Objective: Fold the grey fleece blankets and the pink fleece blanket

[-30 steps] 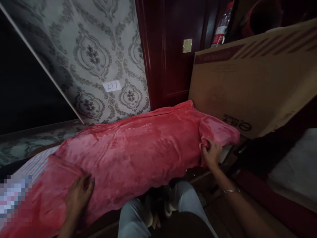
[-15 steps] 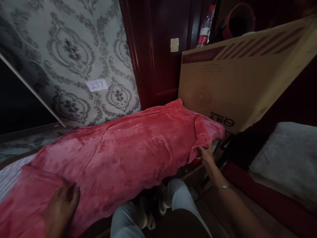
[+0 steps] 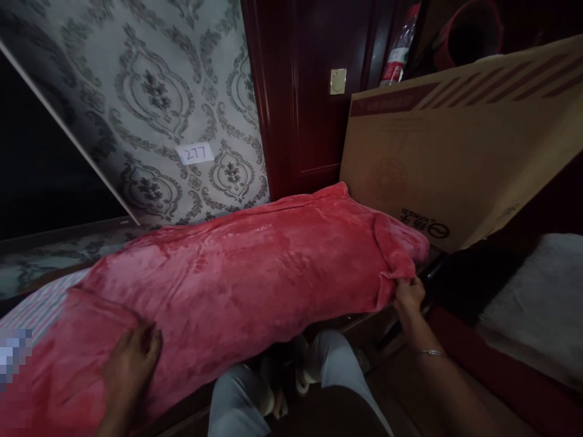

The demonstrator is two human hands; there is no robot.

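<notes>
The pink plush blanket [image 3: 255, 267] lies lengthwise across the view just beyond the person's knees [image 3: 337, 358], its folds hiding most of whatever bears it. It looks soft, limp and fairly light for its bulk, with a pile that should grip well and nothing fragile about it; since the middle would likely sag or bunch, the edges and corners seem the better places to take hold. The right hand [image 3: 410, 296] has its fingers closed on the bunched near edge at the blanket's right end, while the left hand [image 3: 130, 367] rests on the left part with fingers curled beside a fold, and whether they pinch any cloth I cannot tell. Striped cloth [image 3: 54, 297] shows past the left end, a cardboard box [image 3: 450, 152] stands by the right end, and behind rise patterned wallpaper [image 3: 155, 91] and a dark red door panel [image 3: 310, 109]
</notes>
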